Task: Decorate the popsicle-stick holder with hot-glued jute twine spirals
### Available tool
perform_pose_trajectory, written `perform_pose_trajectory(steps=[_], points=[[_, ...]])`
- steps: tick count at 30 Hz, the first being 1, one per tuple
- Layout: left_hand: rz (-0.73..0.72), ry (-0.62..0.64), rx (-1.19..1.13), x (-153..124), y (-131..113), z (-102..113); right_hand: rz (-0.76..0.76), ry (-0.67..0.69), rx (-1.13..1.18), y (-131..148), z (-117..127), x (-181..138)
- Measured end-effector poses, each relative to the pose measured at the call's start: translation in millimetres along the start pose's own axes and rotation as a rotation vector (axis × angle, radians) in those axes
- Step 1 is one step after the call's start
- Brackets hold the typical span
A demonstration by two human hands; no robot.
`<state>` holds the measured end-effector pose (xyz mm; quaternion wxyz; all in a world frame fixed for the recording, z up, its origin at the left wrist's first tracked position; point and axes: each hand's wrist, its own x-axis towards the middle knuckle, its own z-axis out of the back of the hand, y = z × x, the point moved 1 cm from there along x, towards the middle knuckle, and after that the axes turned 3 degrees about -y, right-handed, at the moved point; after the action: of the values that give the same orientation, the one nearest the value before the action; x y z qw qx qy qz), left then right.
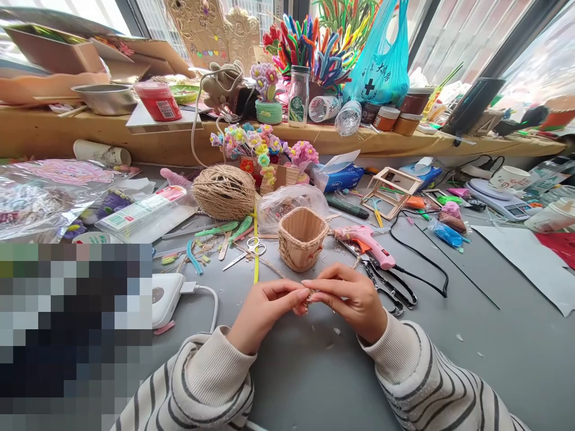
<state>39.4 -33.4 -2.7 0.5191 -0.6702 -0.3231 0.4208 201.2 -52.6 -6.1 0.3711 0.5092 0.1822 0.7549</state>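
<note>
My left hand (269, 308) and my right hand (354, 296) meet over the grey table, fingertips pinched together on a small piece of twine (273, 269). A strand of it runs back toward the left from my fingers; the part between the fingertips is mostly hidden. Just beyond my hands stands a small wooden pot (294, 254), upright, with braided twine around its rim. A large ball of twine (224, 193) lies behind to the left. Small silver scissors (252, 248) rest left of the pot. To its right lies a pink glue gun (366, 242).
Black-handled scissors (399, 287) lie close to my right hand. A white power bank (166, 299) with a cable is at left, beside a blurred area. The glue gun's black cord (442, 269) loops rightward. Crafts and jars crowd the wooden ledge (251, 139).
</note>
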Motion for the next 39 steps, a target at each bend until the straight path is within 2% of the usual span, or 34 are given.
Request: perform_pose_trajectory(steps=[7,16,20,24,39], points=[[0.015,-0.068,0.013,-3.8,-4.2,-3.6,0.066,-0.013,-0.073,5.2,0.4,1.6],[0.02,-0.068,-0.024,-2.9,-1.7,-4.0,0.021,-0.028,-0.098,5.2,-1.9,1.1],[0.032,-0.066,-0.015,-3.5,-2.9,-4.1,-0.041,0.042,-0.047,2.8,-1.0,2.2],[0.057,-0.076,-0.02,-4.8,-5.3,-5.1,-0.035,0.096,0.028,-0.1,-0.4,1.7],[0.02,-0.094,0.006,-3.7,-1.7,-2.2,-0.007,0.023,0.005,1.6,-1.4,1.2]])
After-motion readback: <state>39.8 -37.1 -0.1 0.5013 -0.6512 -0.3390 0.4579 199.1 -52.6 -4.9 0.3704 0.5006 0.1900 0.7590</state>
